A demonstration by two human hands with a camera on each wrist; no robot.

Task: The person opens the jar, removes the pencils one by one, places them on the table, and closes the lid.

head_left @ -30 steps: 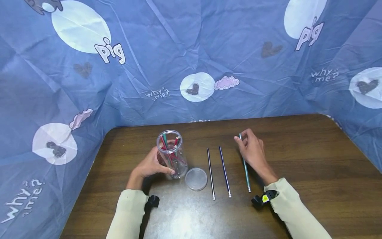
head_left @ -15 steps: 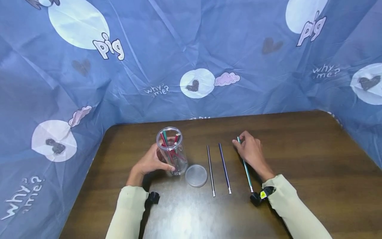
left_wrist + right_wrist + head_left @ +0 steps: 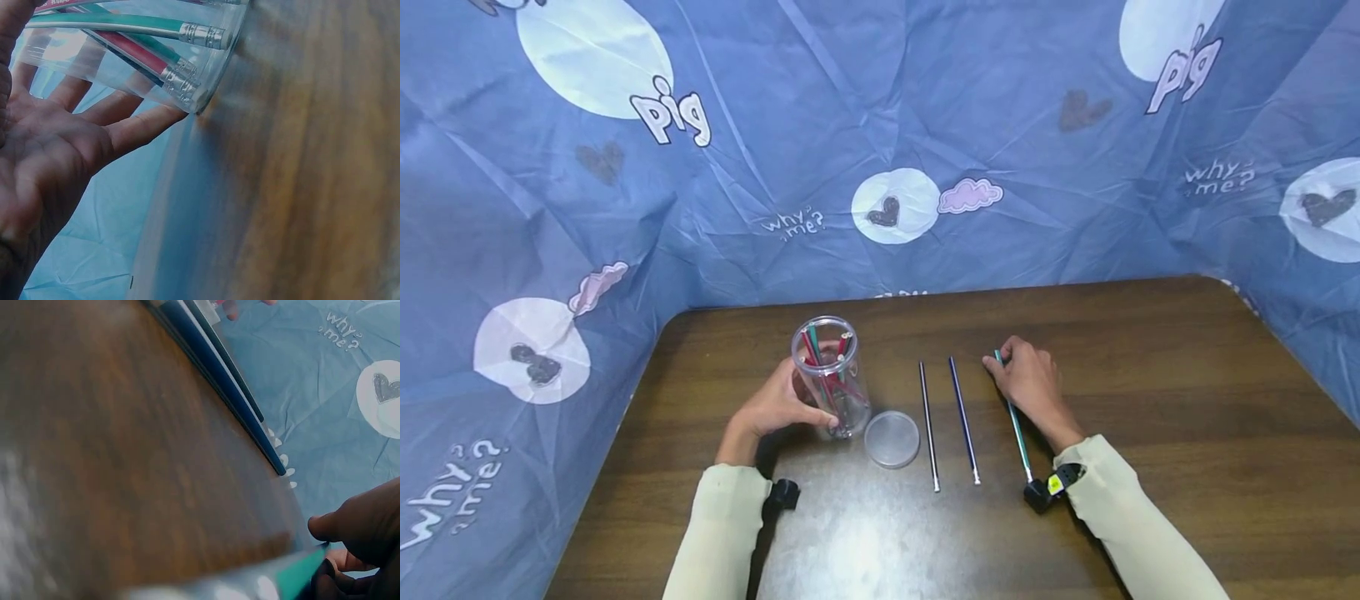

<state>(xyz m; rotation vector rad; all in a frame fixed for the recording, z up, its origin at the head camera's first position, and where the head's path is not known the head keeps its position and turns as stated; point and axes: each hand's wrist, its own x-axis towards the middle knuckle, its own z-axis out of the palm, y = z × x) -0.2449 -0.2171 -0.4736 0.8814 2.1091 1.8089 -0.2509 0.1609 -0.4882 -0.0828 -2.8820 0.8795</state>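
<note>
My left hand grips a clear plastic jar from its left side, thumb in front and fingers behind. Inside lean several red and green pencils; the left wrist view shows their eraser ends at the base. At the right, my right hand pinches the unsharpened far end of a green pencil between thumb and fingers. That pencil's near end is partly hidden by the wrist camera. Left of it lie a dark blue pencil and a black-looking pencil, side by side.
A round clear lid lies flat beside the jar's base. The brown wooden table meets a blue printed cloth along its back and sides. Light glares off the table's front middle.
My right hand has drawn the green pencil slightly toward me, its far end shifting left. The left hand and jar stay put; the head view has tilted slightly.
</note>
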